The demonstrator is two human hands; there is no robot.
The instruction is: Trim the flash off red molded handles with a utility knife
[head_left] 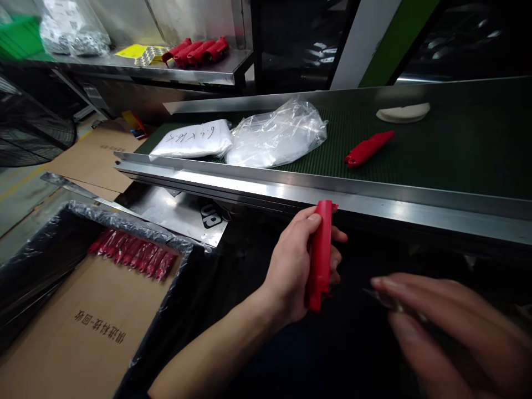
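Note:
My left hand (293,263) is wrapped round a long red plastic part (320,255), held upright in front of the conveyor's metal edge. To its right, my right hand (444,327) is blurred, with thumb and fingers pinched on a small thing too blurred to make out. Another red part (369,149) lies on the green conveyor belt (465,149), close to an off-white curved piece (403,113). Further left on the belt are a clear plastic bag (278,136) and a white packet (191,138) with handwriting.
At lower left, a lined box (100,321) holds a row of bagged red parts (131,253) on cardboard. Several red parts (199,51) and a yellow sheet (135,51) rest on the back metal shelf. A fan (33,122) stands far left.

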